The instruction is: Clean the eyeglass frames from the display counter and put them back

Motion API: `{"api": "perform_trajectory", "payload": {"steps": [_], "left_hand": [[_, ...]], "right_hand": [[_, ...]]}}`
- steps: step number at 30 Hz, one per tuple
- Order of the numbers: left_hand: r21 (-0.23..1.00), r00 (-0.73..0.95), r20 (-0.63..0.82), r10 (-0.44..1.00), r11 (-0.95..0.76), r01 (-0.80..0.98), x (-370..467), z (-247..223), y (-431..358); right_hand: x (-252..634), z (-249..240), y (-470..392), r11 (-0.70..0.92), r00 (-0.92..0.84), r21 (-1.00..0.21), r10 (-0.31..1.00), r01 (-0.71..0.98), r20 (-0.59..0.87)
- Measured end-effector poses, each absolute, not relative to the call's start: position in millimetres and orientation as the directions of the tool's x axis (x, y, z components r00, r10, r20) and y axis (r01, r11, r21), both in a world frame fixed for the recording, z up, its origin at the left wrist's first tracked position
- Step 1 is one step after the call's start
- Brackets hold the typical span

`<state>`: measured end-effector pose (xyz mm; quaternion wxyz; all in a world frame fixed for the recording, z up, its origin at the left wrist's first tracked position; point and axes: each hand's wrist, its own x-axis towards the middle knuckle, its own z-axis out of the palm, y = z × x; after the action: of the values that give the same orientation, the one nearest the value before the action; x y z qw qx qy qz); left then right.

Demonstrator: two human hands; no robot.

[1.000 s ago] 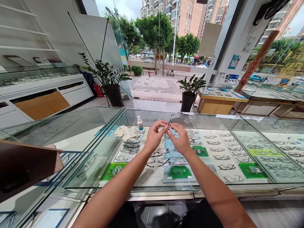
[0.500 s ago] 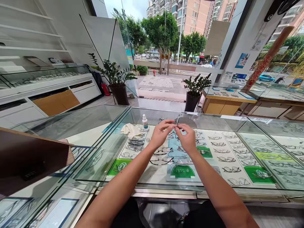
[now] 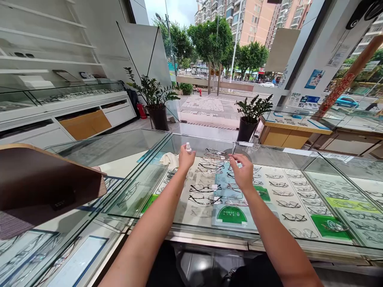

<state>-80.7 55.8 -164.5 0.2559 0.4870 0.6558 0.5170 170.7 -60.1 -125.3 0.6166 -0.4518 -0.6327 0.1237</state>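
My left hand (image 3: 186, 159) is closed round a small white bottle (image 3: 188, 147), whose cap shows above the fingers, over the glass counter. A crumpled cream cloth (image 3: 170, 160) lies just left of this hand. My right hand (image 3: 241, 169) pinches a thin, dark, upright item (image 3: 233, 149) between thumb and fingertips; it looks like a pair of glasses seen edge-on, partly hidden by the fingers. Under both hands, rows of eyeglass frames (image 3: 206, 187) sit inside the glass display case (image 3: 185, 228). Behind the right hand is a grey round shape (image 3: 243, 154).
A dark brown wood-edged panel (image 3: 48, 187) juts in at the left. Green display cards (image 3: 330, 227) lie among the frames on the right. Beyond the counter stand two potted plants (image 3: 158, 117) (image 3: 247, 128), and a lower cabinet (image 3: 287, 137) is at the right.
My left hand has left the thin item, moved left and taken hold of the bottle. My right hand keeps the item, slightly further right. The view has shifted a little.
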Motion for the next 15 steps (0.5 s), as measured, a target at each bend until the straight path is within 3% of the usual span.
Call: {"api": "perform_trajectory", "payload": {"steps": [4,9,12,15], "left_hand": [[0.958,-0.418,0.120,0.900,0.005,0.287,-80,-165,56],[0.987,-0.311,0.160,0.937,-0.142,0.080,-66,-138,42],[0.978,-0.141,0.182,0.973,-0.194,-0.075,-57,-113,22],[0.911,0.215,0.202,0.955,-0.102,-0.401,-50,-95,-2]], "right_hand": [[172,-124,-61,0.566,0.168,-0.711,0.721,0.418,0.673],[172,-117,-65,0.570,0.193,-0.741,0.731,0.354,0.654],[170,-111,-70,0.552,0.181,-0.785,0.773,0.281,0.608],[167,-106,-75,0.533,0.143,-0.821,0.814,0.204,0.564]]}}
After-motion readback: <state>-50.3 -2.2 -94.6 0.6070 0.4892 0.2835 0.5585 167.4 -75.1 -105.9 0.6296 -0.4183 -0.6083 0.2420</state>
